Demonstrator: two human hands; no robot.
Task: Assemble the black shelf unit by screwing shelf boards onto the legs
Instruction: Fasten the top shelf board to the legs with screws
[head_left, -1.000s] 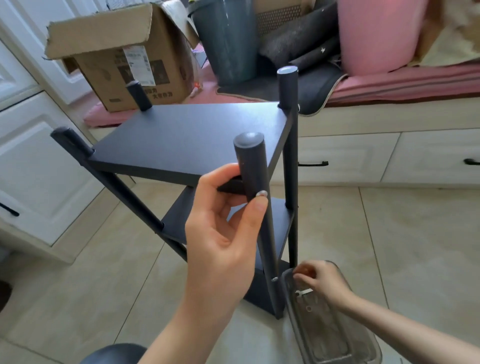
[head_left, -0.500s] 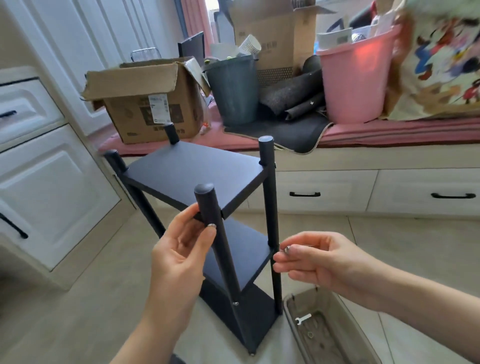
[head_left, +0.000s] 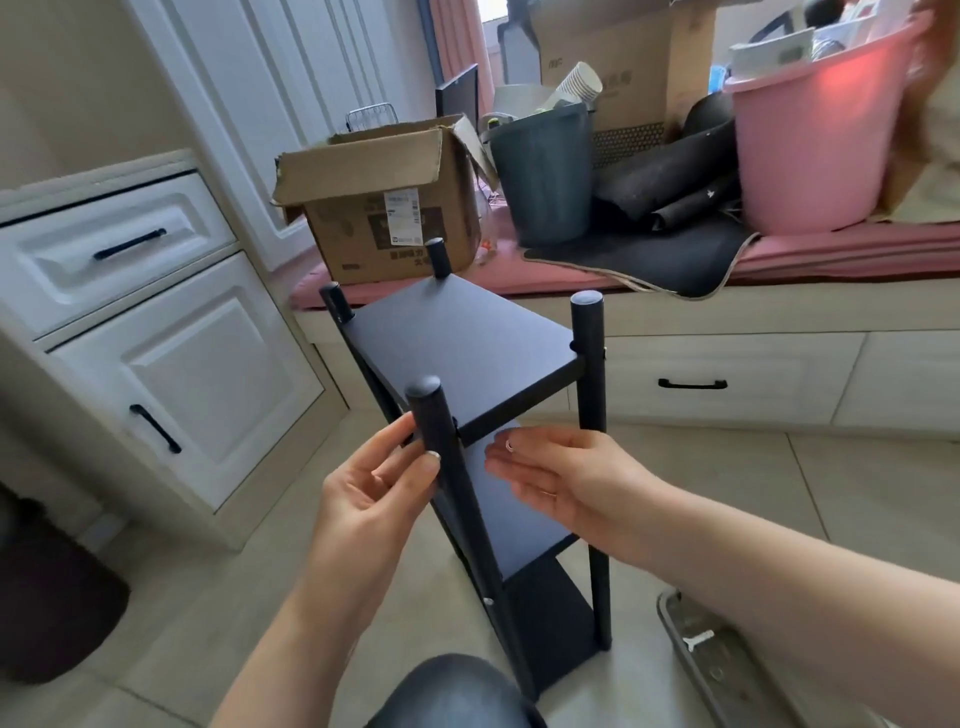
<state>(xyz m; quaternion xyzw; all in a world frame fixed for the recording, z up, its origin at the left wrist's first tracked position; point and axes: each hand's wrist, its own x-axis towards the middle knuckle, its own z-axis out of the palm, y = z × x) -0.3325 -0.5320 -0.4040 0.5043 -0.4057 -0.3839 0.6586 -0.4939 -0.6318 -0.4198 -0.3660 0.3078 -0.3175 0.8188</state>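
Observation:
The black shelf unit stands on the tiled floor with its top board (head_left: 462, 338), a middle board (head_left: 511, 506) and a bottom board lower down. My left hand (head_left: 371, 493) grips the near left leg (head_left: 434, 431) just below its rounded cap. My right hand (head_left: 563, 475) hovers beside that leg under the top board, pinching a small silver screw (head_left: 509, 445) at its fingertips. The near right leg (head_left: 589, 364) stands free.
A clear plastic parts tray (head_left: 711, 670) with a small wrench lies on the floor at lower right. White cabinets stand at left. On the pink window-seat cushion behind rest a cardboard box (head_left: 384, 208), a grey bin (head_left: 543, 174) and a pink bucket (head_left: 815, 130).
My right hand rose from the parts tray with a screw and moved left toward the near left leg. The view lifted and pulled back from the shelf. My left hand stayed on the leg.

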